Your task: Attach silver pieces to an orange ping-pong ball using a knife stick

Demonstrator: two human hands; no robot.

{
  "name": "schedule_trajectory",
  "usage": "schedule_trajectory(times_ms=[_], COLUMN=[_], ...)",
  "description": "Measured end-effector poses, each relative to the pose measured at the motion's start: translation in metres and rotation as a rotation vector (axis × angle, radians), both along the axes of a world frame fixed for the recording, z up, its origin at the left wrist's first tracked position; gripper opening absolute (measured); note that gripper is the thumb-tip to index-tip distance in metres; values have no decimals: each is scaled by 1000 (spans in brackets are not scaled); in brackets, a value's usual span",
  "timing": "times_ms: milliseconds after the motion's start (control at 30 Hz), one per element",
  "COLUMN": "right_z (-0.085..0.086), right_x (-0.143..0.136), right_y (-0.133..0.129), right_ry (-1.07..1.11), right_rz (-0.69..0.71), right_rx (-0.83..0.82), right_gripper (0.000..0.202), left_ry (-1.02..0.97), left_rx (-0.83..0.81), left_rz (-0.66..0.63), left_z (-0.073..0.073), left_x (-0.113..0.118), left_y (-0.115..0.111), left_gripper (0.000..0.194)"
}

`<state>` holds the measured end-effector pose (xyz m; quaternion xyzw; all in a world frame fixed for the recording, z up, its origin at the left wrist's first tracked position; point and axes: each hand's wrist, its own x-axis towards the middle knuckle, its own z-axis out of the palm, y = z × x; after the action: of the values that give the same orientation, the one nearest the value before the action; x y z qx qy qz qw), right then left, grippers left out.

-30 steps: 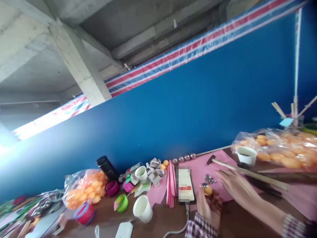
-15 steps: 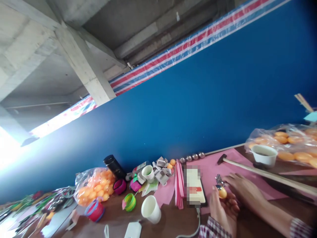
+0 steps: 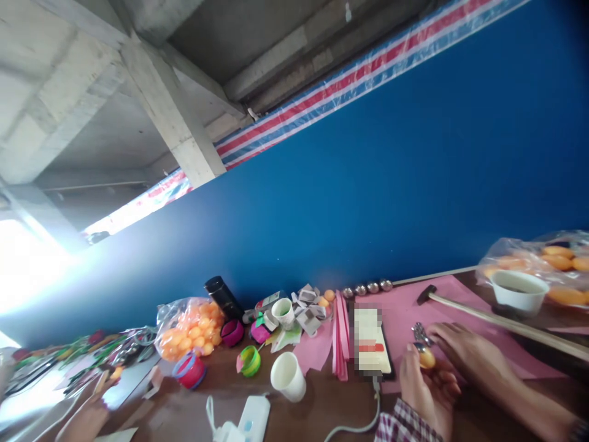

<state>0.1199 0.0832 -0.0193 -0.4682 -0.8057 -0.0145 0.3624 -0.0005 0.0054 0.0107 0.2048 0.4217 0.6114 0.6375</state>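
My left hand (image 3: pixel 430 390), in a checked sleeve, is palm up at the lower right in the head view. Its fingers curl around an orange ball (image 3: pixel 427 359) with a shiny, dark metallic patch on its upper left side. My right hand (image 3: pixel 464 351) lies palm down just beyond, on the pink sheet (image 3: pixel 453 298). Its fingertips are together at a small heap of silvery metal pieces (image 3: pixel 419 333); whatever is between them is hidden. A phone (image 3: pixel 372 344) with a blurred screen lies left of my hands, its white cable (image 3: pixel 378 405) running towards the near edge.
A hammer (image 3: pixel 488 316) lies beyond my right hand, near a white bowl (image 3: pixel 519 291) and bagged orange balls (image 3: pixel 559 261). Left are folded pink strips (image 3: pixel 339 337), a white cup (image 3: pixel 288 377), a power strip (image 3: pixel 254 417) and another bag of balls (image 3: pixel 196 331). Another person's hand (image 3: pixel 87 414) is far left.
The whole view has shifted, so things on the table appear further right. Another person's hand has come into sight at the lower left. My hands keep nearly the same pose.
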Motion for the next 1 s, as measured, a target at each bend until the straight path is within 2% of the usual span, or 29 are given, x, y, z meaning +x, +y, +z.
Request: schedule_trajectory(times_ms=[100,333,433,567,733,833,1000], right_z=[5,9,12,27,40,43,43], right_x=[1,3,9,11,6,5,6], right_y=[-2,-15,-28,-43,-46,-48,-50], right_ry=[54,227,386,552,699,764,875], right_rz=[109,75,101,109,149,167,220], right_rx=[-92,-149,-266,-393,-497,-552,-648], right_gripper=[21,25,23,24,21,19,21], left_ry=[16,-59,-160,-270,-257,-237,-218], left_rx=[13,27,32,46,108,116,96], left_rz=[7,62,122,139,44,76,19], left_z=[0,1,2,5,5,5,4], left_x=[1,3,4,5,1,0,-1], left_y=[0,2,4,5,6,5,5], left_gripper=[41,31,25,20,34,32,31])
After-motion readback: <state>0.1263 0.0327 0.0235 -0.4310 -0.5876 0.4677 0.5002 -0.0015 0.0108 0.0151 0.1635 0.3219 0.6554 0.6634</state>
